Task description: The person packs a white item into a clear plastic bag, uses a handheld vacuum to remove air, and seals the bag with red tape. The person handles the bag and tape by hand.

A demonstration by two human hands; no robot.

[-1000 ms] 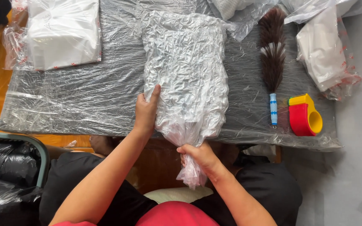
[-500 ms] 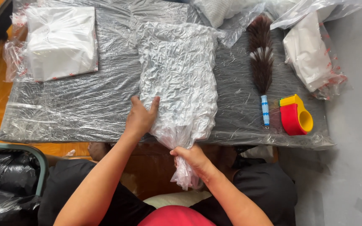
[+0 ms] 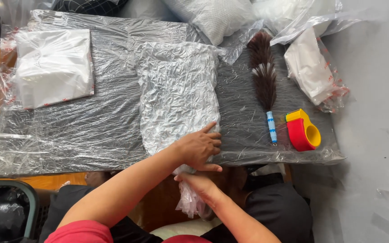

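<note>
Crinkled plastic bag (image 3: 176,90) holds white filling; left hand (image 3: 199,148) presses flat, right hand (image 3: 199,182) grips its neck.

The crinkled, glossy clear plastic bag (image 3: 178,92) at centre frame holds pale, matt stuffing, possibly cloth. Wrinkled shiny film covers the dark grey table top (image 3: 82,130). At upper left lies a smooth white plastic-wrapped packet (image 3: 52,67). Right of centre, a soft brown feather duster (image 3: 263,76) has a smooth handle; the red-and-yellow tape dispenser (image 3: 303,130) looks hard, glossy plastic.
</note>
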